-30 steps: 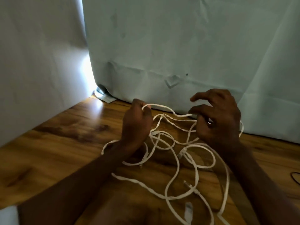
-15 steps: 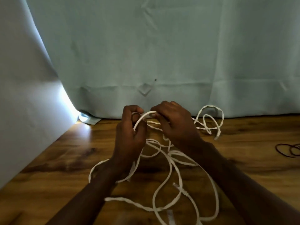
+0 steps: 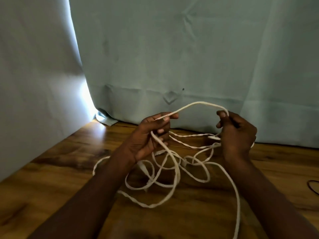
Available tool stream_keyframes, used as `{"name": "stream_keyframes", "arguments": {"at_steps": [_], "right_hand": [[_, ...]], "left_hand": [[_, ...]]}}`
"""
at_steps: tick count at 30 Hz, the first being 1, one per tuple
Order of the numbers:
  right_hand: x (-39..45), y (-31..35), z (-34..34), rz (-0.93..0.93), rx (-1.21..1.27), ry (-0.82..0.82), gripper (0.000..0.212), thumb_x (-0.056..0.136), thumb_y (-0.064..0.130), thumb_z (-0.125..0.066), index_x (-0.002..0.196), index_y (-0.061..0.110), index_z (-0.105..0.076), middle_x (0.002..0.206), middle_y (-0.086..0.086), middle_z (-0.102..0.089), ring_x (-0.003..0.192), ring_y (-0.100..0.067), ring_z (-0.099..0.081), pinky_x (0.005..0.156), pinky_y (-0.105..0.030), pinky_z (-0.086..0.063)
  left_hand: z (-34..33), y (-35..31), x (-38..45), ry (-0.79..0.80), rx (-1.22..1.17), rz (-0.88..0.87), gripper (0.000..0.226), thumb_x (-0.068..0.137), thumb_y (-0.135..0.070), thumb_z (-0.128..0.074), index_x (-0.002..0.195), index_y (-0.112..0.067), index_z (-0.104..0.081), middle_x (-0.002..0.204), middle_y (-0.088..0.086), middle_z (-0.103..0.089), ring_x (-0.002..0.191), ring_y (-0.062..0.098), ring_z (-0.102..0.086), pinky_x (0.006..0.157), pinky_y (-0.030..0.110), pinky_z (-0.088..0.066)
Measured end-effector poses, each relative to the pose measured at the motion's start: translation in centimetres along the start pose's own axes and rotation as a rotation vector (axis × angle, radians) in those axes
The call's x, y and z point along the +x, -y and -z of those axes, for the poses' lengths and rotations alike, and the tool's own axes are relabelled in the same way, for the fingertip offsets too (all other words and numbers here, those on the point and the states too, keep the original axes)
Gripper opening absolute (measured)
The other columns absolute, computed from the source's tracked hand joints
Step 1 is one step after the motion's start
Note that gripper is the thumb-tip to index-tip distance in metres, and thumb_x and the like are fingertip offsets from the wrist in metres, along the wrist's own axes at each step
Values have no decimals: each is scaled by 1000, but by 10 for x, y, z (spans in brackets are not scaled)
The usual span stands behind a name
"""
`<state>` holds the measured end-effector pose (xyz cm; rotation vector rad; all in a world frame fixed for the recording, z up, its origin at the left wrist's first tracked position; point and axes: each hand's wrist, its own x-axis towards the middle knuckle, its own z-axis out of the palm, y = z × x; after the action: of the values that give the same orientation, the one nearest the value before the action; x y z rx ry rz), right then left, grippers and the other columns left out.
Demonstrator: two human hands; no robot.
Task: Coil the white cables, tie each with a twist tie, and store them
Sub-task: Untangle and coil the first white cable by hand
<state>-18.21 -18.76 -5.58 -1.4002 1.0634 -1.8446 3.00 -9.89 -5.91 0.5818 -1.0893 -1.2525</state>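
A tangle of white cables [image 3: 174, 171] lies in loose loops on the wooden table [image 3: 51, 178] in the middle of the head view. My left hand [image 3: 150, 137] is raised above the tangle and pinches one strand between thumb and fingers. My right hand [image 3: 236, 133] grips the same strand about a hand's width to the right. Between the two hands the strand arches upward in a slack bow. More cable hangs from both hands down into the tangle, and one long strand trails toward the lower right.
A pale blue-grey cloth [image 3: 172, 57] hangs along the back and left of the table, down to its surface. A thin dark loop, perhaps a twist tie [image 3: 313, 186], lies at the far right edge. Bare wood shows to the left and in front of the tangle.
My hands were close together half a second ago. They have now moved apart and stretched a span of white cable between them; the small loops behind my right hand are out of sight.
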Motion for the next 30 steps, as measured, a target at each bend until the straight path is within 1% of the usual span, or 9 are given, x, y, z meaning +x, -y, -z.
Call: {"name": "stream_keyframes", "arguments": {"at_steps": [2,4,8,11,15,19,25,28,30], "right_hand": [[5,-4,2,-41,17,-19,11,97,25,-71,99,22,-81,72,4,-70,56,1,-56,62,-20,-45],[7,-5,5,-14,-65,14,14,96,27,-72,102,19,-82,76,5,-73,59,-1,-59,59,-14,-44],[4,-9,7,-4,-143,54,15,99,25,-68,103,19,-81,84,0,-76,69,-5,-64,59,-9,-45],[7,-12,8,-36,-215,111,17,98,19,-67,109,20,-80,100,-4,-78,80,-11,-69,68,-20,-52],[5,-2,8,-88,-3,352,53,95,-13,-48,131,22,-67,122,1,-69,90,1,-70,58,-13,-54],[0,-3,5,288,-189,364,67,86,-4,-65,145,26,-54,143,7,-59,130,-16,-54,98,-37,-51],[0,-8,9,503,-342,371,100,74,-11,-64,160,25,-29,160,6,-41,140,-21,-43,113,-52,-40],[-1,1,15,704,-352,329,83,76,-9,-60,153,19,-46,157,-2,-47,144,-23,-42,118,-49,-37],[-8,15,14,842,-366,411,63,88,9,-65,149,19,-52,156,1,-49,145,-20,-43,115,-42,-35]], "left_hand": [[10,-5,-4,40,-79,24,38,96,-13,-56,129,5,-62,65,-2,-38,44,5,-35,45,23,-25],[14,-6,-4,65,-167,17,45,96,-14,-56,136,6,-57,72,-1,-45,53,6,-46,51,22,-39],[16,-8,-3,46,-360,-63,50,101,-13,-48,148,-1,-45,94,1,-59,96,18,-64,98,42,-51],[16,-14,-2,-28,-388,-127,45,99,-7,-45,145,-4,-48,93,5,-61,77,14,-65,77,35,-59],[8,-9,-1,-172,27,-122,31,103,-4,-47,134,-6,-52,91,9,-64,64,16,-57,68,35,-56],[-4,0,-1,-330,412,-180,17,106,-8,-50,122,-9,-53,83,7,-67,59,18,-54,61,33,-53],[-8,9,2,-759,876,-368,17,102,-6,-53,116,-15,-54,87,4,-69,70,13,-67,62,29,-56],[-8,15,-1,-913,1090,-459,19,97,-5,-60,111,-17,-56,81,-4,-65,73,10,-67,64,30,-57],[-15,18,-3,-728,1176,-593,13,100,-7,-57,109,-16,-55,77,-5,-63,67,7,-65,57,28,-56]]}}
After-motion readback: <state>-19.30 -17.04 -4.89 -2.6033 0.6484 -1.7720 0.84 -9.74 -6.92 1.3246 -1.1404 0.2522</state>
